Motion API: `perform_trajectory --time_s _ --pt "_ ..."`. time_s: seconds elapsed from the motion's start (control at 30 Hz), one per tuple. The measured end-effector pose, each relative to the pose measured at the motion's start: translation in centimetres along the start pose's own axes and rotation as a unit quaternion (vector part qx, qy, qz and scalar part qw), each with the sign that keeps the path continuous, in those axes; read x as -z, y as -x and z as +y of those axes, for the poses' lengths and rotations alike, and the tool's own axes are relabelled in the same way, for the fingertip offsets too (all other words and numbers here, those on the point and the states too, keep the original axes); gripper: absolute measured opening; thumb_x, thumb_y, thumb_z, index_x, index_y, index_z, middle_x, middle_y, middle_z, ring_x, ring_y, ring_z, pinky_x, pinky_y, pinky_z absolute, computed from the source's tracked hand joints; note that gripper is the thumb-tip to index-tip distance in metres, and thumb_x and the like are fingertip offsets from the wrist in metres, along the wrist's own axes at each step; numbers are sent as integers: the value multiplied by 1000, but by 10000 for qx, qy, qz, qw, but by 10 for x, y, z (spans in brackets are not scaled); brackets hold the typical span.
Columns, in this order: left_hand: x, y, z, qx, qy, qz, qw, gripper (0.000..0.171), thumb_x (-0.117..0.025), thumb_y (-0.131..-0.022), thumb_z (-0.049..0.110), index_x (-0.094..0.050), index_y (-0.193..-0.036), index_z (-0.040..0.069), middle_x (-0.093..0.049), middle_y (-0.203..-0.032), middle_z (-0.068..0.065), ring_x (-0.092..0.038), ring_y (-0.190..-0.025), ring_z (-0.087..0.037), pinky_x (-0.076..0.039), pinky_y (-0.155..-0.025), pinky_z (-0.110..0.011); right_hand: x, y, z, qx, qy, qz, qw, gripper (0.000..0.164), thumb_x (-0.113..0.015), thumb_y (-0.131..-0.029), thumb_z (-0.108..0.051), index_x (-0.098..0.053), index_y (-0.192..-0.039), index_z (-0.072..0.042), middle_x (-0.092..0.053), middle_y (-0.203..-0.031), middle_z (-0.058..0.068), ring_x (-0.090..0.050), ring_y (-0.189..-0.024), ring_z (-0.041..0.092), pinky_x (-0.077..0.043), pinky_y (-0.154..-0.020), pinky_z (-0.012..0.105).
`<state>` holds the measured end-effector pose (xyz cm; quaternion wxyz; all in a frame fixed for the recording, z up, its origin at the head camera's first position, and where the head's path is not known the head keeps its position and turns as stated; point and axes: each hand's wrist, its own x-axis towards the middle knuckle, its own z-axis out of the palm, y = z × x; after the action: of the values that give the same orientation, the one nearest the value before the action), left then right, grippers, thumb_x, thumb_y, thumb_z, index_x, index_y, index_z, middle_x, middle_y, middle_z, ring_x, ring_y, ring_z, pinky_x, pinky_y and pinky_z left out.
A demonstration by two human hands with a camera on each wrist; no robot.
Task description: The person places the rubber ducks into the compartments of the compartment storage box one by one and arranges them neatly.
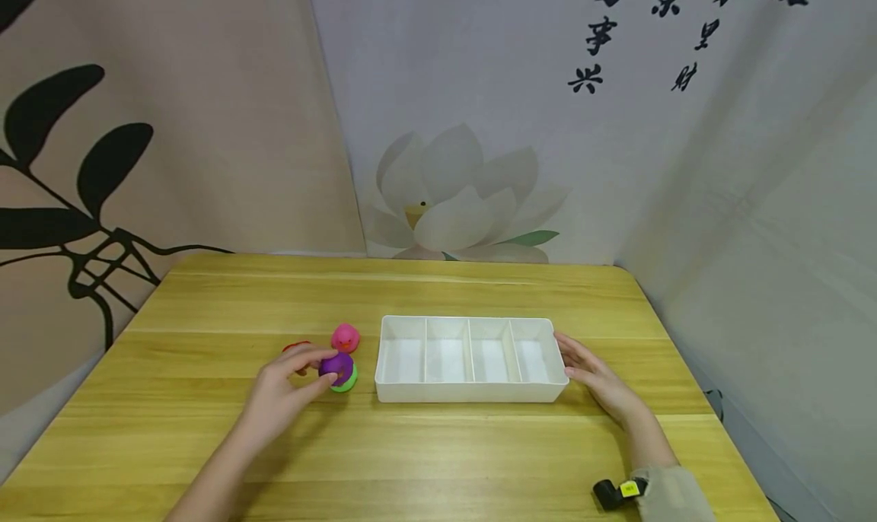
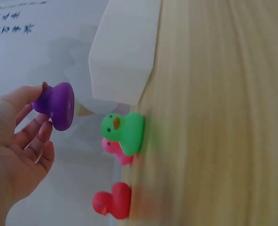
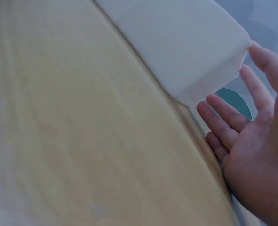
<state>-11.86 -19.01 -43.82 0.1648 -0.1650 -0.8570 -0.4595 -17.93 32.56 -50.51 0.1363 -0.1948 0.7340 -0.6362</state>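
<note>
The purple duck (image 2: pixel 62 107), pinched in the left hand (image 1: pixel 282 383) above the desk (image 1: pixel 438 461) between its left edge and the tray (image 1: pixel 473 393), is presumably light, squeezable and best held around its upper part; the right hand (image 1: pixel 597 377), fingers extended, touches the tray's right end.

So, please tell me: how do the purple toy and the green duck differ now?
Colour: the purple toy is purple; the green duck is green with an orange beak.
Support: the left hand holds the purple toy above the table, while the green duck stands on it.
Face: the green duck's eyes show in the left wrist view; the purple toy's do not.
Both are outside the tray.
</note>
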Motion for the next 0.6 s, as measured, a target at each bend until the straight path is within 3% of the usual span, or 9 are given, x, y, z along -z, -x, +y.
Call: perform_trajectory --time_s 0.27,0.47,0.6 --pt "-8 -15 14 109 182 -414 9989 27 -79 -80 12 -72 -106 13 -66 -113 1 -57 -92 -13 -46 -73 -36 0 1 -1 -15 -58 -11 10000 58 -48 -99 -7 -22 -152 -5 -33 -149 11 -40 -127 6 -33 -98 18" --pt "-15 -26 26 242 443 -771 9957 25 -81 -78 18 -74 -103 16 -66 -107 6 -58 -90 -18 -44 -70 -31 0 0 -2 -18 -65 -28 10000 59 -48 -99 -8 -21 -152 -6 -29 -150 18 -40 -127 6 -33 -98 18" --pt "-20 -34 35 212 680 -1017 9923 25 -80 -79 18 -74 -103 16 -67 -104 6 -58 -86 -19 -44 -70 -32 -1 0 -3 -17 -60 -31 10000 59 -48 -99 -8 -22 -152 -6 -32 -150 13 -40 -127 5 -33 -98 18"
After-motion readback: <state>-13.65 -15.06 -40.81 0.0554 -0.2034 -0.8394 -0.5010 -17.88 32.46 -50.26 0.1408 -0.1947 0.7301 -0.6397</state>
